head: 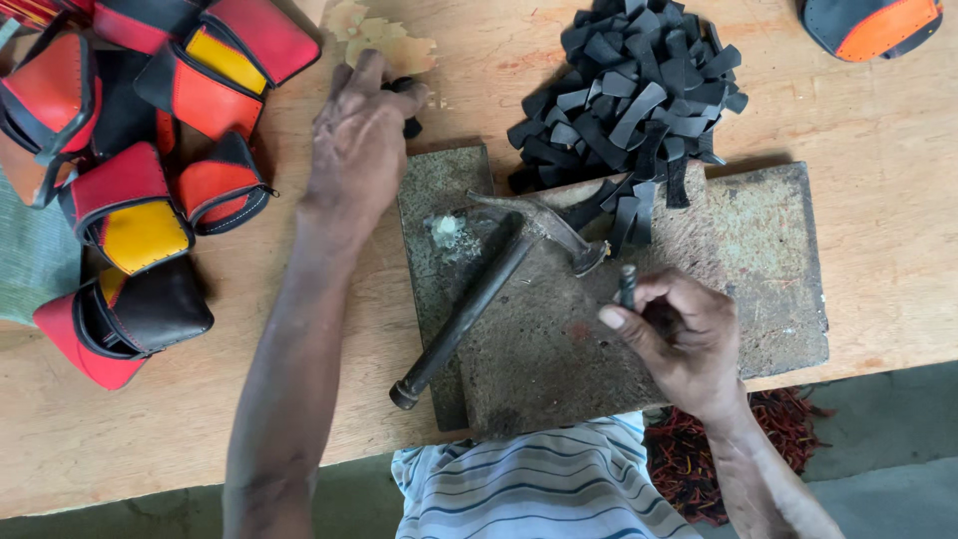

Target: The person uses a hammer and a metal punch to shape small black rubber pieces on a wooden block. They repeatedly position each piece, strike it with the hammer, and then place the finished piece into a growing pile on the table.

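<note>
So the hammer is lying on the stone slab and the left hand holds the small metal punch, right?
Not quite. The head view shows the small metal punch in the right hand, not the left. The left hand reaches toward a small black piece on the table. The hammer does lie on the stone slab.

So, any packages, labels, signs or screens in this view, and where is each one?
None in view: no package, label, sign or screen.
What is there instead:
Pile of black strips, top centre of the wooden table.
Red, yellow and black pouches, left side.
Hammer lying on the grey slab.
Left hand touches a small black piece; right hand holds a short dark tool.
</note>
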